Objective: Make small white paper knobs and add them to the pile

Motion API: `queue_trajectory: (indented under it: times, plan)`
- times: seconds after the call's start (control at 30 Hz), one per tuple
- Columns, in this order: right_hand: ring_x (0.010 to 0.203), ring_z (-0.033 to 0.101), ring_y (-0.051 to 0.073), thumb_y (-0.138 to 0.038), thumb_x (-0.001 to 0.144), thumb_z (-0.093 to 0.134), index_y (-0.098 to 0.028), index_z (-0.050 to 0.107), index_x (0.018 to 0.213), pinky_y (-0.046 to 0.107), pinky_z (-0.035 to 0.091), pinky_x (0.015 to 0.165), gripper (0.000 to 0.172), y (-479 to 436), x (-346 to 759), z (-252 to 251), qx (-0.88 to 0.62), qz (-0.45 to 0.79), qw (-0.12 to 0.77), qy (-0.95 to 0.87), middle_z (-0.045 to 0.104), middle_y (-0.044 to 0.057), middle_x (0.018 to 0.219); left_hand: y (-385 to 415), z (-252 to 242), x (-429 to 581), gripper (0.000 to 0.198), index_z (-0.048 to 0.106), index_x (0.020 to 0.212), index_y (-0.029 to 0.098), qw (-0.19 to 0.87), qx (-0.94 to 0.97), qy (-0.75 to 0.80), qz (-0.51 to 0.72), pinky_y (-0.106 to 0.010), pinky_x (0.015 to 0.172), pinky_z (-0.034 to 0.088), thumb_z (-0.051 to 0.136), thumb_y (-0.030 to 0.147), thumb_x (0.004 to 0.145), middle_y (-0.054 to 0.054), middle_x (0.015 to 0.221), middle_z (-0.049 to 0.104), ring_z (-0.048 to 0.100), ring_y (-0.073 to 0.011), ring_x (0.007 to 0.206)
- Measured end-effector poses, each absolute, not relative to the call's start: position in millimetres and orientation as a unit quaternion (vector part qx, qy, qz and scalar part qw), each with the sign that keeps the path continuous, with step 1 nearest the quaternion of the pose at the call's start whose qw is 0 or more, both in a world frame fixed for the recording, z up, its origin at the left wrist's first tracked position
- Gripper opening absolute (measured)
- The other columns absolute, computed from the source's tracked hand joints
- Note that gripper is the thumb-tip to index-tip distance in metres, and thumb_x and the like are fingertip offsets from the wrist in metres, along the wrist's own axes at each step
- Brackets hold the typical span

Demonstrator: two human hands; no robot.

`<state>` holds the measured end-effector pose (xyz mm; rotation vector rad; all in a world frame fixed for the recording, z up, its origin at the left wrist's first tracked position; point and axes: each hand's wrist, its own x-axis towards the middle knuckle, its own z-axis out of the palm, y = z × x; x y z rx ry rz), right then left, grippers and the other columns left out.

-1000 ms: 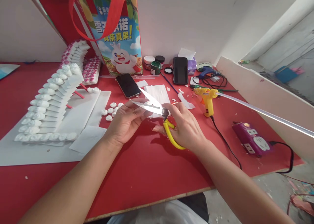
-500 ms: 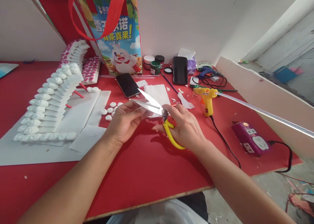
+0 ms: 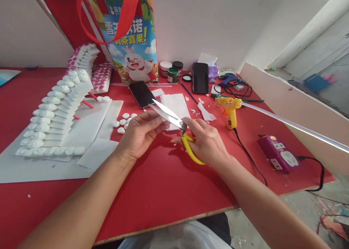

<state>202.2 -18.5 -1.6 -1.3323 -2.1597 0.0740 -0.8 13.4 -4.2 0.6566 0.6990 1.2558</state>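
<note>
My right hand (image 3: 203, 136) is wrapped round a pair of yellow-handled scissors (image 3: 170, 114), its fingers at the handles and pivot. The blades point up and left, with only a narrow gap between them. My left hand (image 3: 141, 132) is closed in a pinch just left of the blades. A bit of white paper (image 3: 165, 122) shows at its fingertips, mostly hidden by the fingers and the scissors. Beyond the blades lies a stack of white paper sheets (image 3: 177, 103). Small white rosettes (image 3: 121, 130) rest on the table left of my left hand.
A fan-shaped white piece edged with rosettes (image 3: 51, 114) stands at left. A phone (image 3: 141, 93), paint jars (image 3: 172, 75) and a printed bag (image 3: 133, 41) are behind. At right are a yellow glue gun (image 3: 231, 112) with a long glue stick and a purple power socket (image 3: 279, 154).
The scissor blades have come closer together, the lower one swinging up toward the upper. Both hands stay in nearly the same place.
</note>
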Motion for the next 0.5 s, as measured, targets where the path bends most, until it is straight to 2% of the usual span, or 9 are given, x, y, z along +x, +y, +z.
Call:
queue_trajectory:
  times: [0.1, 0.27, 0.5]
  plan:
    - [0.057, 0.043, 0.013, -0.063, 0.096, 0.058, -0.014, 0.071, 0.108, 0.025, 0.039, 0.057, 0.052, -18, 202, 0, -0.516, 0.065, 0.319, -0.792, 0.056, 0.002, 0.073, 14, -4, -1, 0.022, 0.082, 0.080, 0.016, 0.707, 0.289, 0.311, 0.565, -0.020, 0.074, 0.063, 0.095, 0.015, 0.063, -0.002, 0.077, 0.079, 0.075, -0.0130, 0.073]
    - [0.058, 0.042, 0.012, -0.068, 0.089, 0.064, -0.018, 0.070, 0.101, 0.024, 0.039, 0.058, 0.052, -11, 206, 3, -0.569, 0.102, 0.380, -0.722, 0.052, -0.001, 0.071, 15, -4, -4, 0.030, 0.083, 0.096, 0.016, 0.719, 0.305, 0.294, 0.551, -0.015, 0.072, 0.061, 0.093, 0.017, 0.068, -0.001, 0.080, 0.077, 0.072, -0.0082, 0.071]
    - [0.058, 0.037, 0.011, -0.069, 0.082, 0.070, -0.020, 0.068, 0.103, 0.025, 0.035, 0.056, 0.054, -7, 210, 5, -0.623, 0.129, 0.377, -0.673, 0.048, -0.004, 0.068, 16, -7, -5, 0.022, 0.083, 0.091, 0.019, 0.720, 0.298, 0.286, 0.558, -0.017, 0.079, 0.062, 0.092, 0.019, 0.070, -0.002, 0.090, 0.079, 0.074, -0.0104, 0.080]
